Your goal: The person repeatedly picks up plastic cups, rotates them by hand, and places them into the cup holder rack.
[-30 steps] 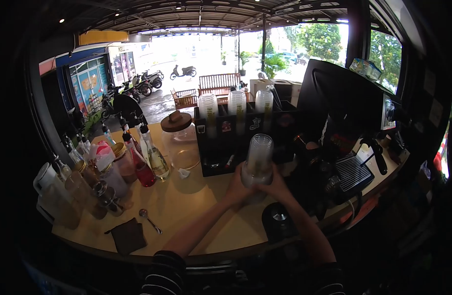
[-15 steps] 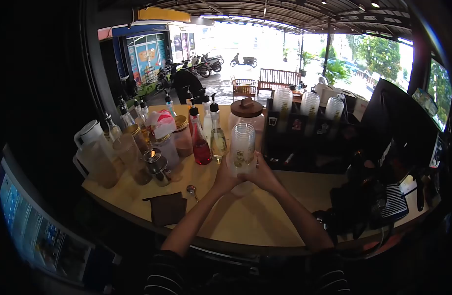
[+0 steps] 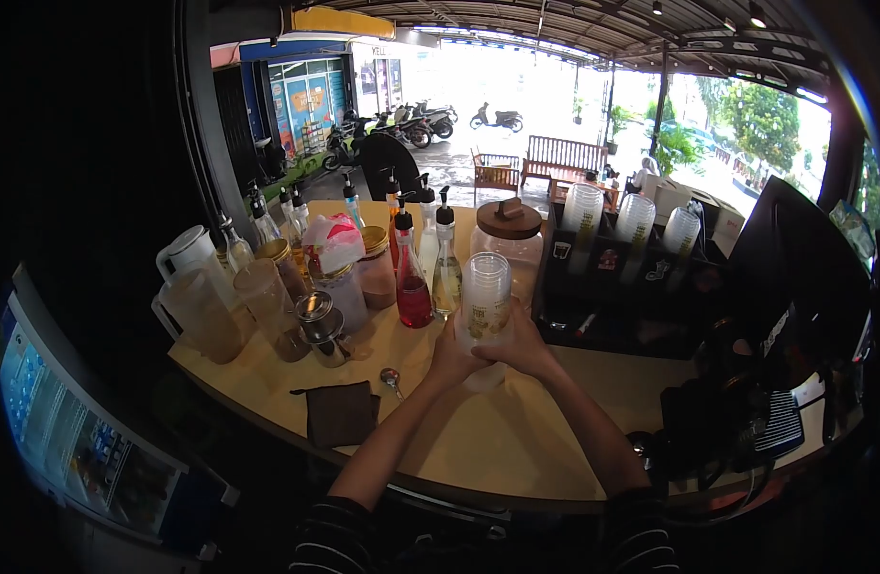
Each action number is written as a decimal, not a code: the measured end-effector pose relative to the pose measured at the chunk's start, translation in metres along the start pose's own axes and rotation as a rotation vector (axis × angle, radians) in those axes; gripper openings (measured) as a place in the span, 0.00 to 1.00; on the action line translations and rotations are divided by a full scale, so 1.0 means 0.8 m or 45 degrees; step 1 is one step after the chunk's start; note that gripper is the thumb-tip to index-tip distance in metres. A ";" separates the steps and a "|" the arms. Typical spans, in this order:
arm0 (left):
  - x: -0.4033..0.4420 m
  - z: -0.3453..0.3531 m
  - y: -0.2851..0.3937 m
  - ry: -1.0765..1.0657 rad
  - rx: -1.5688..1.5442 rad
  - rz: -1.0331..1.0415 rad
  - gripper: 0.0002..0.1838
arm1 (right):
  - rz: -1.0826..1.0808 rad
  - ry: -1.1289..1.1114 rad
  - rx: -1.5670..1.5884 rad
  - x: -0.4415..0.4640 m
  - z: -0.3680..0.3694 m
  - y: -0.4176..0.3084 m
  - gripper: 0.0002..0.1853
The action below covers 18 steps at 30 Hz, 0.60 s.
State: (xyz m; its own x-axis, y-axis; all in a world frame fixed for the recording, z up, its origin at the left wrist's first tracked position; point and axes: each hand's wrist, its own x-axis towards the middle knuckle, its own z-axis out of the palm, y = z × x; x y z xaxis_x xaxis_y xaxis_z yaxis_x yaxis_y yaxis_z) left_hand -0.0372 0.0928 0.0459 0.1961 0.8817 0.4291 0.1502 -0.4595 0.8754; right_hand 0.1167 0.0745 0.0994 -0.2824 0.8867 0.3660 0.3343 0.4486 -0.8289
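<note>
A stack of clear plastic cups [image 3: 486,298] with printed lettering stands upright between my two hands, above the wooden counter [image 3: 488,445]. My left hand [image 3: 456,352] wraps its lower left side. From the other side my right hand [image 3: 524,344] closes around it, the fingers of both hands meeting near the base. Just behind the stack is a large clear jar [image 3: 524,251] with a brown lid. To its left stand a pump bottle of red syrup [image 3: 415,298] and a pump bottle of pale yellow liquid [image 3: 447,277].
On the left are plastic pitchers [image 3: 202,316], a metal drip filter [image 3: 317,323] and more bottles. A dark folded cloth [image 3: 342,413] and a spoon [image 3: 390,381] lie nearby. A black organizer [image 3: 612,306] holds more cup stacks [image 3: 635,220]; a dark monitor [image 3: 794,258] stands at right.
My view has turned slightly, so the scene sits further right and a little lower. Both hands still hold the cup stack, which has shifted slightly left relative to the jar.
</note>
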 end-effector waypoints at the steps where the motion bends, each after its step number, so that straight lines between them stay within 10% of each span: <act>1: -0.001 0.000 0.000 -0.003 0.002 -0.002 0.52 | 0.002 0.002 0.003 -0.001 0.002 0.006 0.55; 18: 0.003 -0.003 -0.013 0.035 -0.040 0.176 0.51 | 0.085 0.159 0.068 -0.009 0.010 0.003 0.50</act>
State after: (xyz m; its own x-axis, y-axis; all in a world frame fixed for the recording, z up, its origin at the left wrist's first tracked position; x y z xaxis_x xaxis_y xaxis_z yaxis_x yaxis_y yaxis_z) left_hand -0.0402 0.1001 0.0383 0.1865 0.8130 0.5516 0.0929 -0.5735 0.8139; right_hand 0.1121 0.0679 0.0913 -0.1463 0.9228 0.3564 0.2992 0.3847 -0.8732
